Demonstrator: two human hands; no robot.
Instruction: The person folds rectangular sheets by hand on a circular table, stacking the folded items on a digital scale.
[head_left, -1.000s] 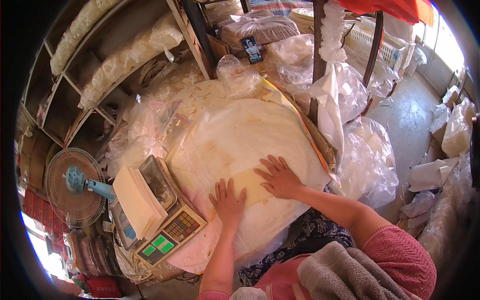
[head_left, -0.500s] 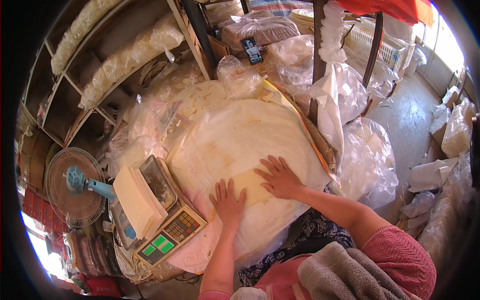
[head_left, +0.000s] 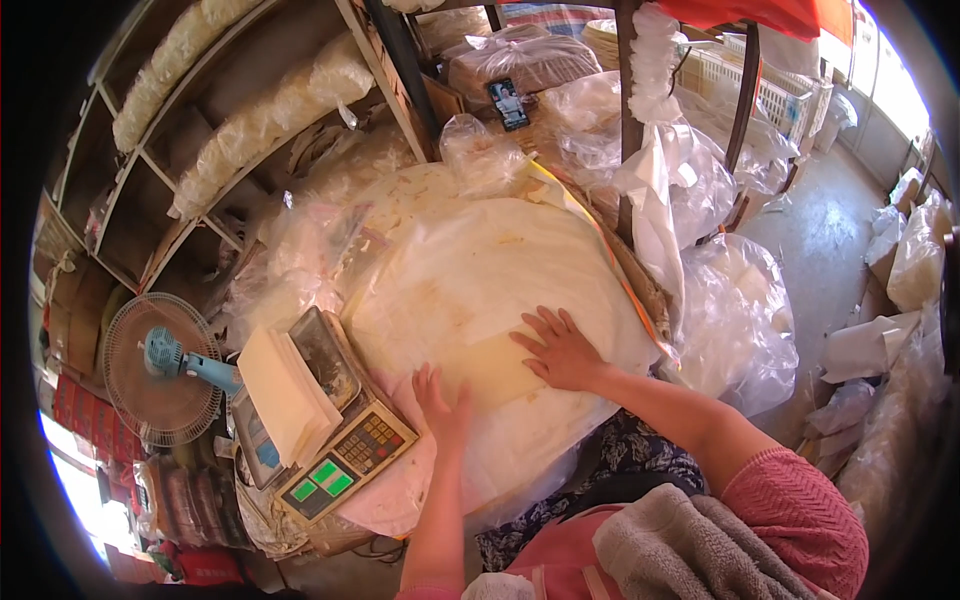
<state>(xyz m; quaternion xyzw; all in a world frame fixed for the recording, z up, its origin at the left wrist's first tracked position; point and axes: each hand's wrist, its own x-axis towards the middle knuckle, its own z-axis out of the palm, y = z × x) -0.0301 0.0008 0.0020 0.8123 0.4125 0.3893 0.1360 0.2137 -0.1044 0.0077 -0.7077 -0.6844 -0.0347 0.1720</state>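
Yellowish sheet point(head_left: 503, 378), long axis rising rightward, right hand point(head_left: 562, 354) spread, left hand point(head_left: 441, 405) loosely spread

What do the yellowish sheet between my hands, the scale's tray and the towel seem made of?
Yellowish sheet: thin, smooth, matte, perhaps paper or film. Scale's tray: probably metal, from its dull, grey, rigid-looking surface. Towel: likely terry cloth, from its fuzzy pile.

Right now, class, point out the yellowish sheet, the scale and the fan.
Yellowish sheet point(head_left: 500, 382), head view: its uncovered middle.
Scale point(head_left: 368, 444), head view: on its keypad.
Fan point(head_left: 163, 352), head view: its blue motor housing.
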